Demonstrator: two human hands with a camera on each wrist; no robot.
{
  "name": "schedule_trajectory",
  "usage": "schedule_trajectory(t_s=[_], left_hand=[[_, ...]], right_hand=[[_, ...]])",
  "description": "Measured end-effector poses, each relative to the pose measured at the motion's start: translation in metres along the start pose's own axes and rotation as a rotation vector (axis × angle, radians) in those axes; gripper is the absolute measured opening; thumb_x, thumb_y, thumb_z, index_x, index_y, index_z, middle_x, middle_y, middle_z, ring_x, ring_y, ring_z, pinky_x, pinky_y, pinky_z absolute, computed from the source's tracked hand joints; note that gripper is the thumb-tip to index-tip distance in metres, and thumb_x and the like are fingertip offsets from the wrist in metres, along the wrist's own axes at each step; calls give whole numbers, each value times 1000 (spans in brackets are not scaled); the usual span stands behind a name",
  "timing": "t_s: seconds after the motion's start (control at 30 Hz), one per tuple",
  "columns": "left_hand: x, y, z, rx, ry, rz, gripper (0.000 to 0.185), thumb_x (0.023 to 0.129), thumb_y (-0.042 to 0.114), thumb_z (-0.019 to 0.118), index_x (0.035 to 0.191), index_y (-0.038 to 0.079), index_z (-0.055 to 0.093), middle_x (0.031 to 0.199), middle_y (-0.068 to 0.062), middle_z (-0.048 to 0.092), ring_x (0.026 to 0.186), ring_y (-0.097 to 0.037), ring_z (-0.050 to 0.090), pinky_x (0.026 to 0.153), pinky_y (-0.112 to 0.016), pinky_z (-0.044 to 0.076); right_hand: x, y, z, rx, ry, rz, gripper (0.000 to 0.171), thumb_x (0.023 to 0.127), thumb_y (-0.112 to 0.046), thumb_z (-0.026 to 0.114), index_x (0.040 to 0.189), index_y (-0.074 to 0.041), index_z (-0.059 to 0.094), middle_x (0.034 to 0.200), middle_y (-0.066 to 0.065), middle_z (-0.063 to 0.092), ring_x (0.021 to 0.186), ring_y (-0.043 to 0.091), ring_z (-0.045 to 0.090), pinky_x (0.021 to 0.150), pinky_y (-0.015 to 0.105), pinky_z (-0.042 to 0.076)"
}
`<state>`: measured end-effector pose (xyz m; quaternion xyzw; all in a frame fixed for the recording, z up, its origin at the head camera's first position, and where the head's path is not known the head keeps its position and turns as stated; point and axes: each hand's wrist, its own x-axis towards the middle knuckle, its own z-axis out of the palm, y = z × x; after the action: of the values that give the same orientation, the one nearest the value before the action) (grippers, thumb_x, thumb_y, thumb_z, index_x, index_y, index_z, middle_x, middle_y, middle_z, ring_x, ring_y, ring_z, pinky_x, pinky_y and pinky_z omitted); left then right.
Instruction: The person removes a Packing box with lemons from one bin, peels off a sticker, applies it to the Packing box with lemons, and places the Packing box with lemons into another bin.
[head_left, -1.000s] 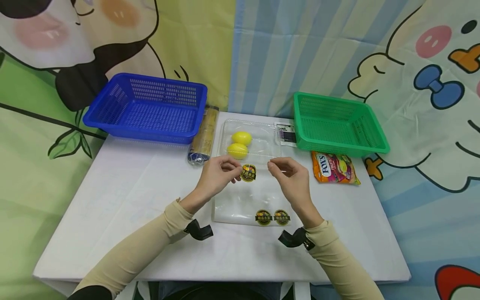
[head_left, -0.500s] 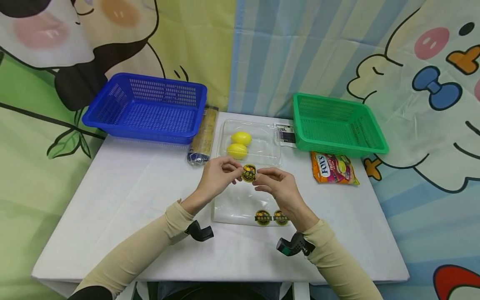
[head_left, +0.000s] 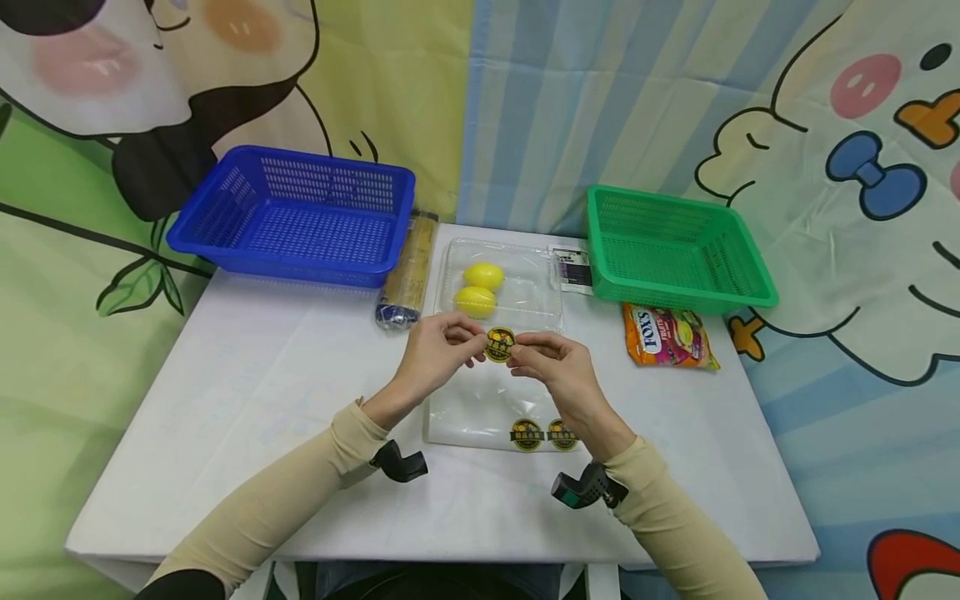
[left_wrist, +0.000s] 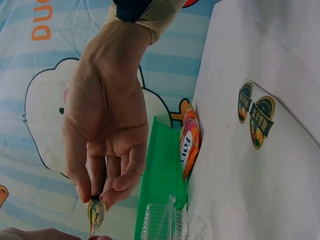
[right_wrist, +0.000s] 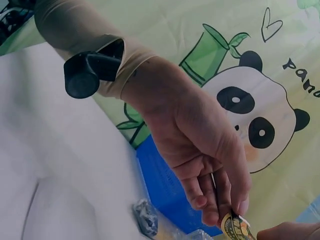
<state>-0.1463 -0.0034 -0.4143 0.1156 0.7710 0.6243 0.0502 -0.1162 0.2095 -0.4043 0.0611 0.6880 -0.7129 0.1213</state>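
Since 1 second earlier the right hand point(head_left: 558, 367) has been brought leftward from open air to the round black-and-yellow sticker point(head_left: 498, 343), which was then held by the left hand point(head_left: 438, 350) alone. The sticker is now pinched from both sides: its left edge between the left thumb and fingertips, its right edge between the right thumb and forefinger, with the remaining fingers of both hands loosely curled. It is held in the air above the far edge of a clear plastic sheet point(head_left: 472, 408), just in front of a clear plastic tray point(head_left: 532, 287) in which 2 yellow lemon-shaped fruits point(head_left: 480, 287) lie.

2 more round stickers point(head_left: 543, 434) are stuck near the sheet's near edge. Bare room is left on the white table point(head_left: 247, 392) to the left of the hands and along the near edge.

A blue perforated plastic basket point(head_left: 292, 217) stands at the far left and a green perforated plastic basket point(head_left: 675, 250) at the far right; a rolled brown packet point(head_left: 408, 271) lies beside the blue one. A cartoon-printed cloth is hung behind the table.

"FOX'S" can be read on the orange sweet bag point(head_left: 667, 335) in front of the green basket. The stickers' print cannot be read.
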Motion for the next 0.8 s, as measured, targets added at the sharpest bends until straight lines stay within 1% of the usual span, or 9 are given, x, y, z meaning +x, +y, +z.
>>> schedule_trajectory(t_s=[0.13, 0.23, 0.37, 0.43, 0.47, 0.6, 0.7, 0.8], left_hand=[[1, -1, 0, -26, -16, -4, 7, 95, 9, 73, 100, 6, 75, 83, -10, 79, 77, -41, 74, 64, -34, 62], [2, -1, 0, -39, -29, -12, 9, 95, 9, 73, 103, 5, 75, 87, -14, 79, 74, -34, 75, 65, -34, 61], [6, -1, -1, -54, -57, -22, 12, 95, 9, 74, 106, 4, 74, 91, -14, 79, 72, -19, 73, 67, -32, 62], [10, 0, -3, -73, -75, -29, 13, 95, 9, 74, 107, 3, 73, 91, -14, 80, 73, -18, 74, 69, -32, 62], [12, 1, -4, -88, -84, -33, 13, 95, 8, 74, 107, 2, 73, 91, -14, 79, 73, -19, 74, 69, -33, 62], [22, 5, -7, -146, -102, -64, 14, 95, 6, 74, 107, 1, 71, 92, -17, 79, 74, -19, 75, 72, -33, 63], [32, 9, -8, -184, -104, -90, 14, 95, 6, 74, 107, 0, 71, 92, -18, 79, 75, -21, 75, 73, -34, 64], [42, 11, -9, -208, -100, -110, 15, 95, 5, 74, 108, -1, 71, 90, -16, 79, 75, -20, 75, 75, -36, 65]], right_hand=[[3, 2, -2, -8, 6, -41, 33, 99, -10, 72, 127, 6, 65, 105, 8, 76, 91, 20, 76, 90, 36, 63], [6, 3, -4, -28, 10, -81, 31, 99, -8, 71, 127, 6, 66, 105, 9, 76, 90, 20, 76, 87, 35, 63], [10, 0, -6, -60, 21, -112, 29, 100, -7, 70, 126, 5, 67, 105, 10, 76, 91, 29, 76, 85, 33, 64], [13, -4, -7, -79, 29, -114, 28, 100, -8, 70, 125, 5, 68, 106, 11, 76, 91, 30, 76, 85, 33, 64], [14, -5, -7, -83, 31, -114, 28, 100, -7, 70, 125, 4, 69, 107, 12, 76, 91, 30, 76, 86, 34, 64], [23, -14, -10, -111, 38, -118, 28, 100, -8, 70, 125, 4, 69, 107, 11, 75, 85, 20, 76, 88, 37, 64], [31, -21, -11, -119, 40, -120, 28, 100, -8, 70, 125, 4, 69, 102, 8, 75, 84, 18, 75, 87, 35, 64], [39, -26, -12, -101, 39, -120, 28, 100, -6, 69, 124, 7, 68, 97, 5, 74, 82, 16, 75, 84, 33, 64]])
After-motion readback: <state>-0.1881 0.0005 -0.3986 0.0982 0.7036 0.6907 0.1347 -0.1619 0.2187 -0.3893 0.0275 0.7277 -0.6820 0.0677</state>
